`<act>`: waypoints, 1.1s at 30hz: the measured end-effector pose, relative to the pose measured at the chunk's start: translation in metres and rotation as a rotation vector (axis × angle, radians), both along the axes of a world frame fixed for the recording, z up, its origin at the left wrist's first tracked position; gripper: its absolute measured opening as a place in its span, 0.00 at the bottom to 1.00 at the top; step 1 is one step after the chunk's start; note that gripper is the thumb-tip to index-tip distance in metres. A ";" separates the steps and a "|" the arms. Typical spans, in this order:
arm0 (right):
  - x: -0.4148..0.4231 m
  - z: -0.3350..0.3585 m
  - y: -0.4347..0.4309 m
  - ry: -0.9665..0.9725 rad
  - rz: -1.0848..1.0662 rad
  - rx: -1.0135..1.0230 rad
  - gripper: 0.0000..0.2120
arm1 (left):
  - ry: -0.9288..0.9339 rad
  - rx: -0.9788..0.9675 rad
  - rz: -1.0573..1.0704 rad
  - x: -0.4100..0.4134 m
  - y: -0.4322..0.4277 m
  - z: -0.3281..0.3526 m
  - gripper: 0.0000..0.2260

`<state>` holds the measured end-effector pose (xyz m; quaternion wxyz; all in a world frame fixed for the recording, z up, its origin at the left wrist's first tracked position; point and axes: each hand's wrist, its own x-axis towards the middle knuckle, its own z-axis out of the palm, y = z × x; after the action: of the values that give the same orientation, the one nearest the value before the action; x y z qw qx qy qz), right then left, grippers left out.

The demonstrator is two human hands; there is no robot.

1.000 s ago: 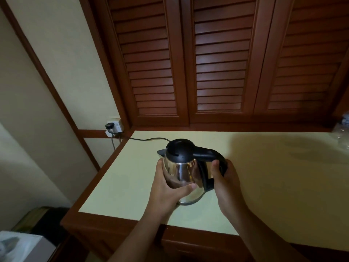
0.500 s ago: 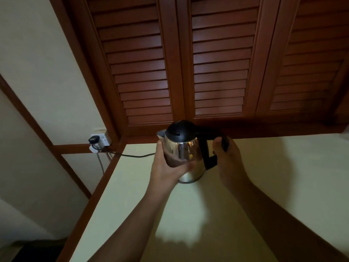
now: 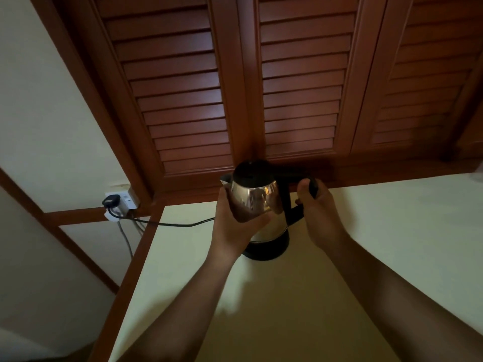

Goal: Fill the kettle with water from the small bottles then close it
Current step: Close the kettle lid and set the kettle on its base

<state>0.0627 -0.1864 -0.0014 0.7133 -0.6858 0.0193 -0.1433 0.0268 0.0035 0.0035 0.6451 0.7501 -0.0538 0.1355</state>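
Observation:
A steel kettle (image 3: pixel 257 198) with a black lid, shut, and a black handle stands on its black base (image 3: pixel 269 250) near the back of the pale yellow counter (image 3: pixel 366 257). My left hand (image 3: pixel 235 226) wraps around the steel body from the left. My right hand (image 3: pixel 317 215) grips the black handle on the right, thumb on top. A faint clear shape at the right edge (image 3: pixel 479 176) may be a bottle; it is too blurred to tell.
A black cord (image 3: pixel 167 224) runs from the kettle base to a plug in the white wall socket (image 3: pixel 119 205) at the left. Brown louvred shutters (image 3: pixel 287 87) rise behind the counter. The counter's wooden edge (image 3: pixel 133 273) runs down the left.
The kettle has moved away from me toward the back of the counter and now sits on its black base. Both hands kept their hold. The view came closer and tilted up.

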 end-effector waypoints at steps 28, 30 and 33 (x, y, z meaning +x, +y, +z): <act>-0.011 -0.010 -0.004 -0.077 0.003 0.024 0.14 | 0.016 -0.004 -0.128 -0.010 0.006 -0.009 0.43; -0.007 -0.010 -0.009 -0.062 0.034 0.028 0.13 | 0.017 -0.011 -0.141 -0.012 0.004 -0.013 0.44; -0.005 -0.011 -0.013 -0.061 0.070 0.030 0.14 | 0.008 -0.028 -0.136 -0.016 0.001 -0.020 0.45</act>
<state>0.0572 -0.1995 -0.0121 0.7283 -0.6706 -0.0244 -0.1389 0.0111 0.0045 -0.0168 0.6635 0.7361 -0.1002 0.0891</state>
